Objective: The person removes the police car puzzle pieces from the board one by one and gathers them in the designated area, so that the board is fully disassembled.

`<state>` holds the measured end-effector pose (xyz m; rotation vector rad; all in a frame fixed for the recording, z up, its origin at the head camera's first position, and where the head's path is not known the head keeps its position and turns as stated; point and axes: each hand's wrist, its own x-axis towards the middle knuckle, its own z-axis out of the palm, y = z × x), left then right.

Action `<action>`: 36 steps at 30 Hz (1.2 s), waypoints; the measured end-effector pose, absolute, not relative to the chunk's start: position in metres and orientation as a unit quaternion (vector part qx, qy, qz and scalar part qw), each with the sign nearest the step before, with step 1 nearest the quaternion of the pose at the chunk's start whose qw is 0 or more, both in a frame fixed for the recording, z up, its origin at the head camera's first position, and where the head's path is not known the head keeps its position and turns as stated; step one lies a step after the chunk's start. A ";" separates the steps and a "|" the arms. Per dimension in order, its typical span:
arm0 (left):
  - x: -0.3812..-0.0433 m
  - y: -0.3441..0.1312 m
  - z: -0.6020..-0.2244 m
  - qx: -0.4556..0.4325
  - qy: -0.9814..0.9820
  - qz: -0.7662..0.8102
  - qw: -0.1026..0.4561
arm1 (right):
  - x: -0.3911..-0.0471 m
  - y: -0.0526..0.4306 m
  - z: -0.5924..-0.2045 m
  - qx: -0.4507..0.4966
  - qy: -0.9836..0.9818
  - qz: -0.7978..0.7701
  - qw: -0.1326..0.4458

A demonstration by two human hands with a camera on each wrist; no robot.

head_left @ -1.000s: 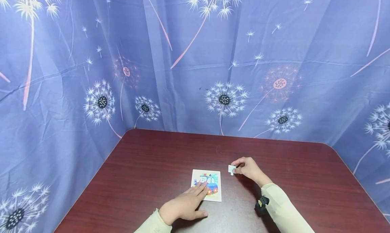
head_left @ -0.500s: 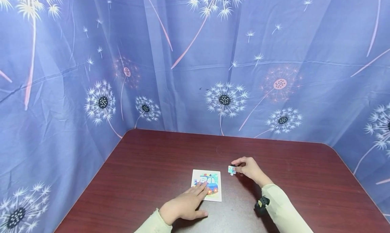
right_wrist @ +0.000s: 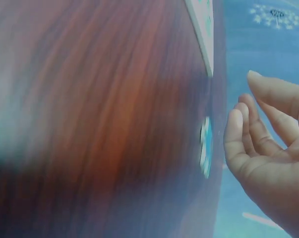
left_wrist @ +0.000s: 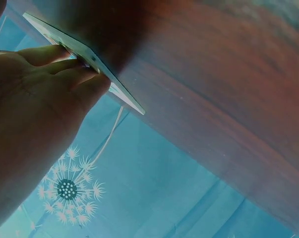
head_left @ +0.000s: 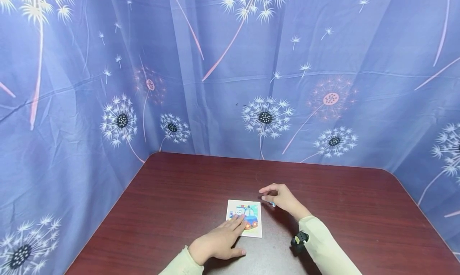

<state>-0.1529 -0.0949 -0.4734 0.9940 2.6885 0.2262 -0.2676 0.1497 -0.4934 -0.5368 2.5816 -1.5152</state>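
Note:
A square white-bordered picture puzzle [head_left: 256,232] with a blue cartoon car lies flat on the table. My left hand [head_left: 217,240] rests on its lower left part with outstretched fingers; the left wrist view shows the fingertips [left_wrist: 102,82] touching the board's face. To the right of the puzzle, my right hand [head_left: 283,199] hovers with loosely bent fingers and holds nothing. Just beneath it a small loose jigsaw piece [right_wrist: 206,148] with a blue face lies on the table, apart from the hand in the right wrist view. The head view shows only a bit of this piece.
The dark reddish wooden table [head_left: 172,195] extends around both hands. Behind it and along the sides hangs a blue curtain [head_left: 223,119] printed with dandelions. A black strapped device [head_left: 299,241] sits at the right wrist.
The right hand held the jigsaw piece; its visible side went from pale to coloured. The hand has since let go and shifted left over it. The left hand stays put.

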 end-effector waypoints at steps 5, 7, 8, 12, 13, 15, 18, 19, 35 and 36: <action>-0.153 -0.095 -0.473 0.344 0.927 0.073 0.130 | -0.265 0.131 -0.492 -0.213 0.841 -0.495 0.053; -0.152 -0.095 -0.473 0.343 0.927 0.074 0.131 | -0.264 0.124 -0.494 -0.231 0.839 -0.490 0.056; -0.152 -0.095 -0.473 0.343 0.927 0.075 0.132 | -0.264 0.121 -0.495 -0.241 0.837 -0.487 0.058; -0.152 -0.096 -0.473 0.342 0.926 0.078 0.137 | -0.262 0.111 -0.497 -0.270 0.834 -0.475 0.079; -0.152 -0.095 -0.473 0.343 0.926 0.077 0.135 | -0.262 0.109 -0.497 -0.277 0.833 -0.472 0.084; -0.153 -0.095 -0.473 0.344 0.927 0.074 0.133 | -0.262 0.106 -0.497 -0.289 0.834 -0.462 0.090; -0.153 -0.095 -0.473 0.346 0.927 0.071 0.128 | -0.263 0.103 -0.497 -0.303 0.834 -0.452 0.096; -0.153 -0.095 -0.473 0.346 0.927 0.070 0.127 | -0.262 0.103 -0.497 -0.306 0.834 -0.449 0.099; -0.151 -0.095 -0.470 0.341 0.928 0.069 0.134 | -0.262 0.094 -0.495 -0.315 0.855 -0.390 0.133; -0.152 -0.095 -0.470 0.341 0.928 0.069 0.134 | -0.262 0.094 -0.494 -0.315 0.855 -0.389 0.135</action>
